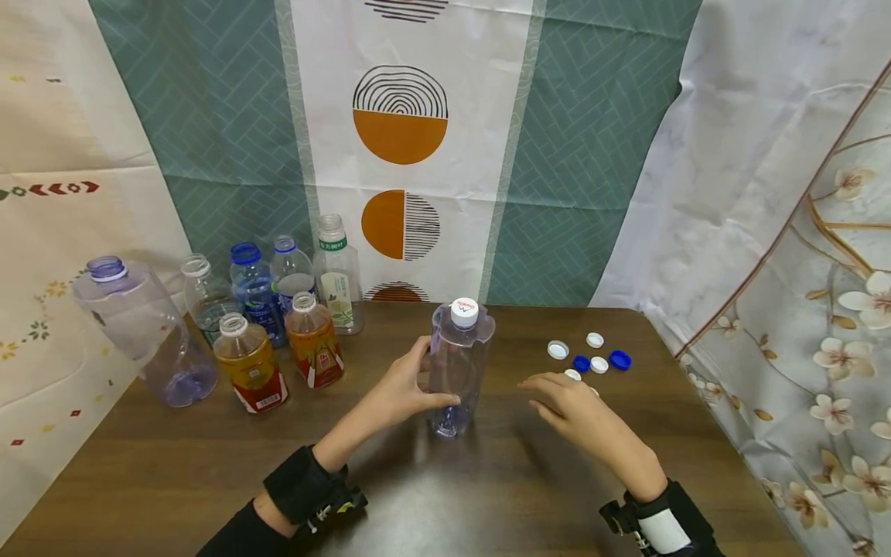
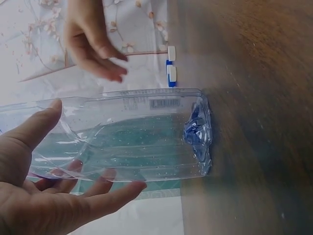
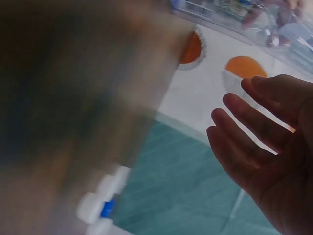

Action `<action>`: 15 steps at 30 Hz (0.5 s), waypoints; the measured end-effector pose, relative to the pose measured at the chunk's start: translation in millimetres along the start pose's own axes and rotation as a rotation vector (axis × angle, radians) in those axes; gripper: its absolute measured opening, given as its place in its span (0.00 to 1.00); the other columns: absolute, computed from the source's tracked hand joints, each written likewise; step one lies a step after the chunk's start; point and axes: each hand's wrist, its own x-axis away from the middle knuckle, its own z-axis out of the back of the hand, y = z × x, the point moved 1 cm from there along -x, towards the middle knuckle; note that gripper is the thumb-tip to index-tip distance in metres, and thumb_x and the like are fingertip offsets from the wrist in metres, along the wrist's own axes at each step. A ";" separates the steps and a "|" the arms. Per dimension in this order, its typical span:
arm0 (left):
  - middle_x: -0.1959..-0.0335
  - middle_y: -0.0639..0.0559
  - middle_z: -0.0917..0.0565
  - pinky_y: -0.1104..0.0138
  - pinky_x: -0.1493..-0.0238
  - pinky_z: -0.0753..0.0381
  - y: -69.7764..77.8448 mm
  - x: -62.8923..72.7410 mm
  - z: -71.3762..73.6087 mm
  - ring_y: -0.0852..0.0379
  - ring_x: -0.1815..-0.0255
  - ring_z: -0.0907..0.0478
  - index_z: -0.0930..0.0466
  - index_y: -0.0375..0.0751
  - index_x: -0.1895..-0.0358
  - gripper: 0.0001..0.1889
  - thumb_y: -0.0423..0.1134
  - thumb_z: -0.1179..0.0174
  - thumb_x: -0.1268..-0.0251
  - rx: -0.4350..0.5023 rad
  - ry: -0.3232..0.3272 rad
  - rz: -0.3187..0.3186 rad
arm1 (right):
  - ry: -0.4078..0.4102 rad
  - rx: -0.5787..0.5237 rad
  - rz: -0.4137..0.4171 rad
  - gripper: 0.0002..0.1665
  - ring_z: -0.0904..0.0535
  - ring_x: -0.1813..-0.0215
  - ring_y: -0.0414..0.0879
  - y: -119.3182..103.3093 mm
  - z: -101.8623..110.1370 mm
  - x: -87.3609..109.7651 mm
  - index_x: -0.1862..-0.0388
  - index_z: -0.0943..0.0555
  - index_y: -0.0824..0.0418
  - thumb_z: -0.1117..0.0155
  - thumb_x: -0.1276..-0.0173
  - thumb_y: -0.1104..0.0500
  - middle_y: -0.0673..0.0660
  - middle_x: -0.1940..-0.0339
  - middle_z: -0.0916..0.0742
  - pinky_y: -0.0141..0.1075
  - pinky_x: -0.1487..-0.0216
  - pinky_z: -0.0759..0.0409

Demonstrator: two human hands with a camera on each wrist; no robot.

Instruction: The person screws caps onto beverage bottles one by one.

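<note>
Left hand [image 1: 404, 384] grips a white-capped bottle [image 1: 461, 371] while right hand [image 1: 574, 410] hovers near loose caps

The white-capped bottle, of clear, purple-tinted plastic, stands upright near the middle of the brown wooden table [image 1: 431, 503]; red lettering marks the top of its white screw cap [image 1: 464, 312]; the left hand clasps the bottle's side, thumb on one face and fingers bent round the other; the right hand is apart from it, fingers spread and slightly bent, holding nothing; just beyond that hand lie white caps [image 1: 558, 350] and blue caps [image 1: 620, 360], some partly hidden by it.

Open-necked bottles stand on the left: a large purple-tinted bottle [image 1: 149, 333] at the outer end; two amber bottles [image 1: 250, 365] with red-and-yellow labels in front; a blue-tinted bottle [image 1: 256, 294] and a tall clear bottle [image 1: 341, 286] with a green neck band among those behind; patterned cloth [image 1: 592, 155] hangs behind the table.
</note>
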 end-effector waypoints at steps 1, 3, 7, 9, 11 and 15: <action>0.32 0.41 0.26 0.53 0.48 0.14 0.7 -0.3 0.1 0.37 0.34 0.25 0.40 0.40 0.29 0.45 0.32 0.21 0.48 -0.005 0.000 -0.004 | -0.004 -0.001 -0.014 0.16 0.15 0.48 0.53 1.1 -3.6 3.7 0.48 0.16 0.65 0.28 0.36 0.69 0.58 0.51 0.12 0.46 0.51 0.15; 0.32 0.42 0.26 0.54 0.50 0.14 1.3 -1.1 0.7 0.38 0.34 0.24 0.40 0.41 0.29 0.45 0.33 0.21 0.48 -0.021 0.003 -0.008 | -0.008 -0.010 -0.040 0.16 0.15 0.48 0.53 2.1 -9.6 9.5 0.48 0.15 0.65 0.28 0.36 0.68 0.58 0.51 0.12 0.46 0.50 0.15; 0.33 0.42 0.25 0.54 0.49 0.14 2.3 -3.8 3.8 0.38 0.34 0.24 0.39 0.40 0.29 0.45 0.34 0.20 0.49 -0.053 0.003 -0.018 | -0.013 -0.037 -0.070 0.16 0.15 0.47 0.53 3.0 -18.9 16.6 0.48 0.15 0.65 0.28 0.35 0.68 0.58 0.50 0.12 0.46 0.50 0.15; 0.33 0.42 0.25 0.52 0.46 0.15 0.8 -6.4 6.9 0.39 0.34 0.24 0.39 0.40 0.30 0.45 0.35 0.20 0.49 -0.086 0.016 -0.018 | -0.018 -0.050 -0.081 0.16 0.15 0.47 0.53 3.4 -22.1 18.9 0.48 0.15 0.65 0.29 0.35 0.67 0.59 0.49 0.12 0.46 0.50 0.15; 0.32 0.41 0.26 0.49 0.42 0.18 -1.5 -9.7 11.5 0.38 0.33 0.25 0.39 0.40 0.29 0.45 0.37 0.20 0.49 -0.126 0.048 -0.015 | -0.028 -0.065 -0.090 0.16 0.15 0.47 0.54 3.6 -24.1 20.7 0.47 0.15 0.65 0.29 0.34 0.68 0.60 0.49 0.12 0.47 0.50 0.15; 0.30 0.38 0.28 0.44 0.39 0.21 -8.7 -19.8 24.8 0.37 0.33 0.26 0.40 0.40 0.29 0.46 0.41 0.20 0.48 -0.172 0.136 0.028 | -0.065 -0.080 -0.102 0.15 0.15 0.46 0.55 5.0 -26.1 23.3 0.47 0.16 0.64 0.31 0.32 0.67 0.60 0.47 0.13 0.47 0.50 0.15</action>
